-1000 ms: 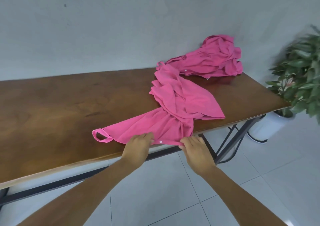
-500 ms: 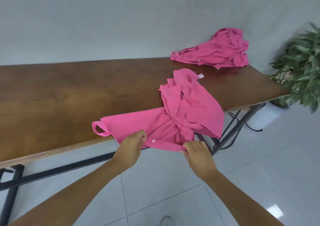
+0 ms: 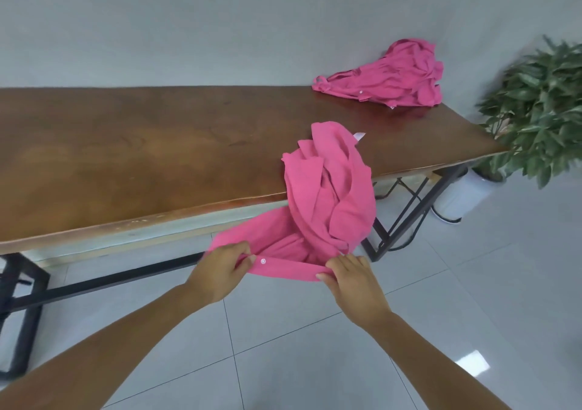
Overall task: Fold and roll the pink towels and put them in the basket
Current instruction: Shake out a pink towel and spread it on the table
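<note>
1. Plainly, the crumpled bright-pink cloth towel (image 3: pixel 330 201) looks soft, light and limp. It should sag wherever unsupported, so the hemmed edge, near its corners, seems the best hold.
2. The left hand (image 3: pixel 220 268) and right hand (image 3: pixel 352 280) each pinch that hem, fingers curled round it, a small white snap (image 3: pixel 262 261) between them.
3. The towel drapes from the long brown wooden table (image 3: pixel 126 157) over its near edge, bunched and twisted.
4. A second rumpled pink towel (image 3: pixel 390 79) lies at the table's far right end; no basket shows.

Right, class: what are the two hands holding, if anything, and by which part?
The pink towel, by its near hem: the left hand pinches it beside a white snap, the right hand further along.
</note>
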Tool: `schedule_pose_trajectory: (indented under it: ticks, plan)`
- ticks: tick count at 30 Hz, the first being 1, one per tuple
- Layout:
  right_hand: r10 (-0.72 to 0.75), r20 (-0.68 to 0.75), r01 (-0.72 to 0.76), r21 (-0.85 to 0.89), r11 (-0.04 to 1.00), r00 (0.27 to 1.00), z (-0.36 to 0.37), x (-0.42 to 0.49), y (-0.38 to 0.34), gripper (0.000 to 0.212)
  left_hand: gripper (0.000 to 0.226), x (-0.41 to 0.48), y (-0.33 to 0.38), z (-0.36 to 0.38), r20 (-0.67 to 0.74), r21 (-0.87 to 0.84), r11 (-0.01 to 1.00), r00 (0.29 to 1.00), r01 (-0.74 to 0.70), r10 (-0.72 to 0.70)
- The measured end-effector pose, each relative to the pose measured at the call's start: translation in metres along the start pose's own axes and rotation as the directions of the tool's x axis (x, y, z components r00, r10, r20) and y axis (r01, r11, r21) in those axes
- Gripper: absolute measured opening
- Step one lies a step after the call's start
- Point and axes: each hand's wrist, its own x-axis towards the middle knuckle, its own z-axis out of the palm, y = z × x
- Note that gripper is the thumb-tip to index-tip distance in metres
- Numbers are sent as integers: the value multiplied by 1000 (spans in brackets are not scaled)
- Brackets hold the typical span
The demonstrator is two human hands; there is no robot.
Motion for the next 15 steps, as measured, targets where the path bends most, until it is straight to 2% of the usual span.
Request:
schedule_pose_trajectory:
  ticks: [4,9,12,15]
  plan:
    - [58,70,-65,100,993,996,-20,-11,-8,38,27,-23,19,-2,-8,51,999,1000,14,-14]
    - [77,206,-113,172,979,975,-55,-44,-11,37,31,-60,52,4,-10,-8,999,999,47,-47]
    - [148,329,-253,304,918,933,-71,-68,-15,38,30,-77,77,6,-49,-6,998,996,69,-70]
    - [175,358,-325,419,848,917,-90,-95,-15,45,31,-93,106,5,-97,42,993,990,109,-105]
